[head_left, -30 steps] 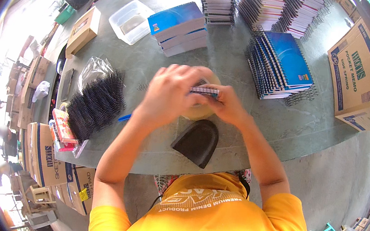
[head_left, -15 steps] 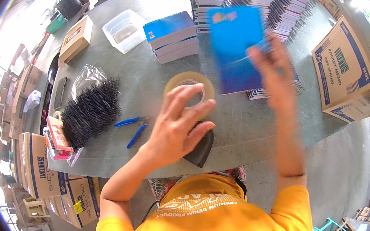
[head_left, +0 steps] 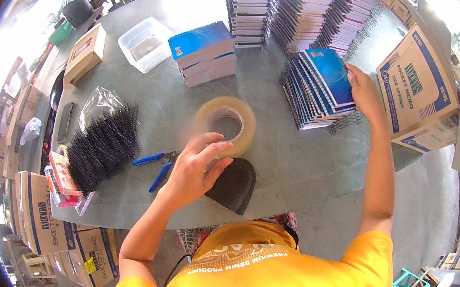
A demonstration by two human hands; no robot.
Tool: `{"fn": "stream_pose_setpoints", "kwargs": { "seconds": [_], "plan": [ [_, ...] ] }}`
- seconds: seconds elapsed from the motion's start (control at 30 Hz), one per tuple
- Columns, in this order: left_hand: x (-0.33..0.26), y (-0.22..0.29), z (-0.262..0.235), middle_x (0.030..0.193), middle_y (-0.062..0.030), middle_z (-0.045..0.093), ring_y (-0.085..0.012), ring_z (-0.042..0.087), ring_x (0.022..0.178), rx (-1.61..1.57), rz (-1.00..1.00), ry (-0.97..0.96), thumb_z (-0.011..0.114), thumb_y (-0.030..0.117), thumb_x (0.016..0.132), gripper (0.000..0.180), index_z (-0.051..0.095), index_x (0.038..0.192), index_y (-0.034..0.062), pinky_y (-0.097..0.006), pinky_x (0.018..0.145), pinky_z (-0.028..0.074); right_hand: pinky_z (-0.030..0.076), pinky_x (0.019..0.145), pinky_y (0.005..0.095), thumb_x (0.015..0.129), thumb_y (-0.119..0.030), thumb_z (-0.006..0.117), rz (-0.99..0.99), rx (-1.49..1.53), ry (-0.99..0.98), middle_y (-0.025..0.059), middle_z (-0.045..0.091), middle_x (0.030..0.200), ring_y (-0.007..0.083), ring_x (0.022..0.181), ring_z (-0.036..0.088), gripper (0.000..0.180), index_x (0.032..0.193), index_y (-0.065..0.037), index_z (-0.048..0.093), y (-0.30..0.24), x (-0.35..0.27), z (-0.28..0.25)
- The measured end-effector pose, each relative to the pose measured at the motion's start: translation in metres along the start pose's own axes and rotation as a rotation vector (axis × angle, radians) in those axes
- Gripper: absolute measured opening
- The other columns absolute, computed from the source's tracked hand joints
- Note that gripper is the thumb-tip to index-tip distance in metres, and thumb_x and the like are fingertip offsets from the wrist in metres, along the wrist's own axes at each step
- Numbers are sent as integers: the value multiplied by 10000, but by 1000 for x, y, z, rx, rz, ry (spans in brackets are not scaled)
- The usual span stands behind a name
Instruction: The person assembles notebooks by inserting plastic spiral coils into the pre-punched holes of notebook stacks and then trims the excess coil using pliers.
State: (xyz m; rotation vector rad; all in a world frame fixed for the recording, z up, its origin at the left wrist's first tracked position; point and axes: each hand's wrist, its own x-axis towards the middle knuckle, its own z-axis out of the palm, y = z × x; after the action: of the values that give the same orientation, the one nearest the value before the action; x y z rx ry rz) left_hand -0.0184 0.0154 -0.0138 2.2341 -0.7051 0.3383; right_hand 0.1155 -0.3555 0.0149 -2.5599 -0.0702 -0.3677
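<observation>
My right hand [head_left: 365,93] grips the right edge of a blue-covered notebook [head_left: 330,73], thumb on top. That notebook rests on a fanned stack of spiral notebooks [head_left: 302,98]. My left hand [head_left: 195,165] is half curled with fingers apart, holding nothing. Its fingertips hover at or touch the near rim of a big roll of clear tape [head_left: 250,126]; which of the two, I cannot tell. Beneath that hand's thumb lies a black rounded pad [head_left: 236,186]. Blue-handled pliers [head_left: 160,174] lie left of my left hand.
A pile of blue-topped pads [head_left: 204,45] stands mid-table beside a clear plastic tub [head_left: 144,45]. Black spiral coils [head_left: 103,147] are heaped at left. Tall stacks of spiral notebooks [head_left: 302,16] fill the far side. An open carton [head_left: 415,90] stands at right.
My right hand has brought the blue notebook down onto the fanned stack. My left hand has drawn back from over the tape roll toward its near edge. The view has shifted slightly.
</observation>
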Motion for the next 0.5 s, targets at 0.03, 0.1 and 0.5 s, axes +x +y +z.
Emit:
{"fn": "stream_pose_setpoints", "kwargs": {
  "seconds": [0.03,0.1,0.5],
  "plan": [
    [-1,-2,0,1061,-168,589,-352,578,958,2,-12,-1,687,78,776,258,613,1023,60,-401,818,479,442,886,404,941,-193,456,10,-38,2,226,600,1115,368,1049,574,322,1191,-14,552,-4,-5,-1],
    [-4,-6,0,1042,-165,597,-346,577,958,-5,-40,-3,682,71,776,254,612,1021,59,-398,821,477,441,885,419,937,-176,454,6,-50,12,236,597,1107,380,1045,570,318,1191,-10,547,-6,-10,-3],
    [-28,-120,-67,995,-148,606,-309,637,809,738,-860,43,578,289,879,272,616,938,26,-397,669,515,435,951,374,851,-114,585,-513,-19,298,128,586,1204,301,1129,543,260,1102,-55,621,-118,0,18]
  ]
}}
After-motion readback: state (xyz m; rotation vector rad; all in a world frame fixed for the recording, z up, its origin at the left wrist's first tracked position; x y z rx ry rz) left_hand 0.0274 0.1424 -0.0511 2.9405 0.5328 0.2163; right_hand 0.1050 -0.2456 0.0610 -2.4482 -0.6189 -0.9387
